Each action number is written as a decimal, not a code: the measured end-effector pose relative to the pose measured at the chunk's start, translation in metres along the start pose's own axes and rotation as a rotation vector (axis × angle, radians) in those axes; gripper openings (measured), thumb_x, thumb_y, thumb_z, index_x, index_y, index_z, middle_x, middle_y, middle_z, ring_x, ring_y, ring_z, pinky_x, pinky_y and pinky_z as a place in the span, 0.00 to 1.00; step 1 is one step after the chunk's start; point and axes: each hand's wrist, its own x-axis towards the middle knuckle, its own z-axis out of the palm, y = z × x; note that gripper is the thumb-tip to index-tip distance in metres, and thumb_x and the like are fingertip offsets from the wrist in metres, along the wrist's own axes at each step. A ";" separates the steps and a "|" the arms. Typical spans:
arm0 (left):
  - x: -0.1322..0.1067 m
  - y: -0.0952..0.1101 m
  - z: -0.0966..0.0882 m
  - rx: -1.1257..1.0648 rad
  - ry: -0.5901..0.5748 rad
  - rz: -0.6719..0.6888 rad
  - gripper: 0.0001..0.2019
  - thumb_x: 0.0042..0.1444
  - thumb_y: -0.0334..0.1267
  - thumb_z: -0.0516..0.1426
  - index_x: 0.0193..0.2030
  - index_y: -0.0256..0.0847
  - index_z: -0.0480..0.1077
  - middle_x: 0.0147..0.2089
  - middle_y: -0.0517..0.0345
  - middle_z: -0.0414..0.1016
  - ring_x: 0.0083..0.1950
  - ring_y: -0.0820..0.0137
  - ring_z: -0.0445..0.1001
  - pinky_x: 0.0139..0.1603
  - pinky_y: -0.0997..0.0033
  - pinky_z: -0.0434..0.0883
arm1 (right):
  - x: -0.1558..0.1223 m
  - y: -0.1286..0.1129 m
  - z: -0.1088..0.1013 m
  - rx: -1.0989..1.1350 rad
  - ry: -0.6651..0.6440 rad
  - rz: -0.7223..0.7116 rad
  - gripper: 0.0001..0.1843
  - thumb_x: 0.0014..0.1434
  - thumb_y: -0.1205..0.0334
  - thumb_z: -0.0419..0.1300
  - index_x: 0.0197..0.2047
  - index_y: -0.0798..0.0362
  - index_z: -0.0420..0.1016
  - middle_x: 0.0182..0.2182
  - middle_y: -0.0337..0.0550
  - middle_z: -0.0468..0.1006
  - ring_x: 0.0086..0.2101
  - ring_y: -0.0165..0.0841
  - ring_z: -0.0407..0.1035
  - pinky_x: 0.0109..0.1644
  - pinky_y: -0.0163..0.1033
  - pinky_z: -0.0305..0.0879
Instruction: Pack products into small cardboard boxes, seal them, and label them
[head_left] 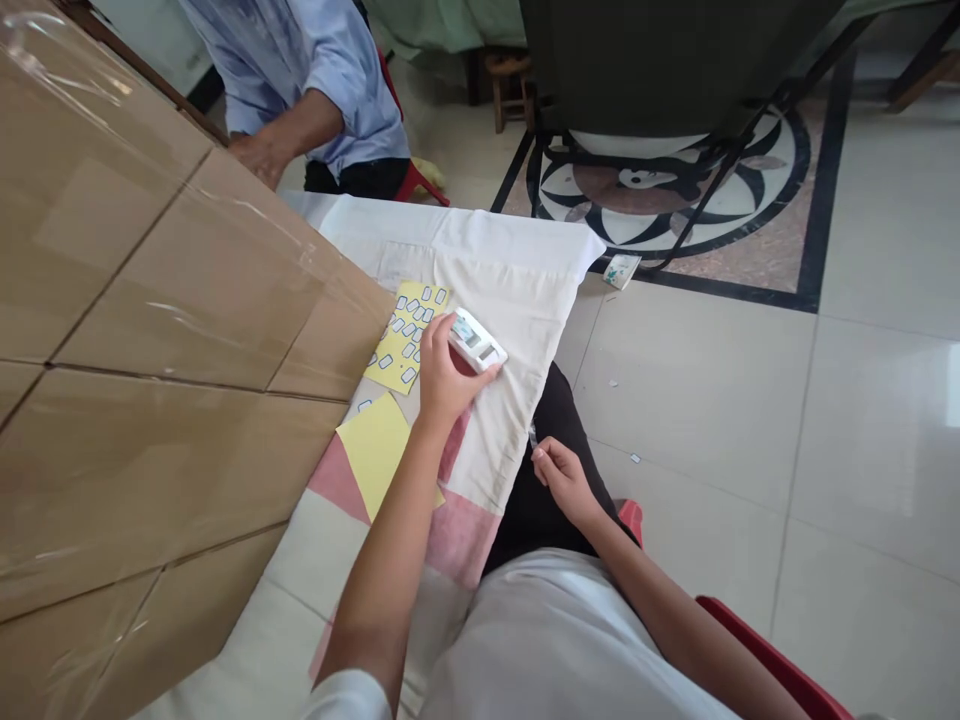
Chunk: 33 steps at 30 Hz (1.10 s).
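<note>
My left hand (444,372) is closed around a small white box with a printed face (475,341), which rests on the white cloth (517,270) covering the table. Just left of it lies a yellow sheet dotted with several small stickers (407,335); a plain yellow sheet (375,452) lies nearer me, partly under my forearm. My right hand (561,478) hovers over my lap at the cloth's edge, its fingers pinched on a tiny pale piece I cannot name.
A large taped cardboard box (150,330) fills the left side. Another person in a light blue shirt (315,70) sits beyond the table, one hand on the box. A black chair (660,70), a small packet (621,270) and paper scraps occupy the tiled floor.
</note>
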 end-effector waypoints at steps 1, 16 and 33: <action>0.015 -0.004 0.007 -0.010 0.020 -0.017 0.46 0.46 0.40 0.72 0.68 0.45 0.53 0.68 0.42 0.61 0.71 0.51 0.62 0.70 0.48 0.64 | 0.000 0.000 0.000 -0.001 -0.005 -0.002 0.23 0.65 0.37 0.56 0.32 0.49 0.66 0.19 0.32 0.62 0.23 0.29 0.54 0.30 0.37 0.52; -0.027 -0.001 -0.030 0.127 0.074 -0.171 0.29 0.63 0.47 0.60 0.68 0.43 0.60 0.70 0.41 0.64 0.74 0.52 0.60 0.72 0.45 0.63 | 0.017 -0.037 -0.017 0.366 0.137 -0.018 0.21 0.63 0.39 0.59 0.33 0.46 0.59 0.18 0.27 0.49 0.18 0.28 0.41 0.24 0.37 0.45; -0.260 0.012 -0.168 0.329 0.576 -0.815 0.23 0.65 0.42 0.56 0.65 0.43 0.65 0.66 0.44 0.70 0.67 0.57 0.69 0.66 0.49 0.69 | 0.008 -0.094 0.158 0.022 -0.900 0.106 0.19 0.62 0.40 0.64 0.31 0.45 0.68 0.12 0.28 0.51 0.16 0.27 0.42 0.25 0.39 0.40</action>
